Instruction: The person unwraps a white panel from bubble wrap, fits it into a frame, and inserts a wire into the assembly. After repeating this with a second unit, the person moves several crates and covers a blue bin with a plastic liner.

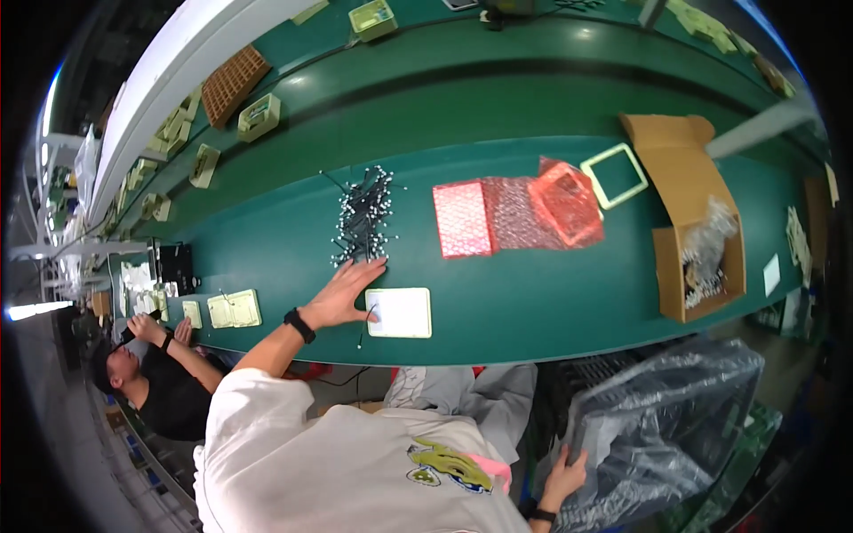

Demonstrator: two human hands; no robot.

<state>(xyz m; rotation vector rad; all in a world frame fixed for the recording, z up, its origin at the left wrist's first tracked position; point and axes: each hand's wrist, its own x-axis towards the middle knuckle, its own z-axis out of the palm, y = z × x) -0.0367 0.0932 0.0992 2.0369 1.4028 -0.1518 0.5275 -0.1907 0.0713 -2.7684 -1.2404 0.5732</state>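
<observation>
My left hand (342, 295) lies over the green table with its fingers spread. Its fingertips reach the near end of a pile of thin black cables (362, 213) with small white ends. The thumb is at the left edge of a flat white panel with a pale yellow-green rim (399, 313). One short black lead (360, 341) hangs down beside that panel. Low on the right, my right hand (565, 478) grips the near left edge of a dark crate lined with clear plastic (662, 426). Its fingertips are partly hidden there.
Red bubble wrap (511, 213) lies beyond the panel, beside a pale green frame (614, 176). An open cardboard box (671, 275) holding small parts and clear plastic stands at the right. Pale housings (235, 309) lie at the left, near a co-worker (164, 382). Small bins (259, 117) stand farther back.
</observation>
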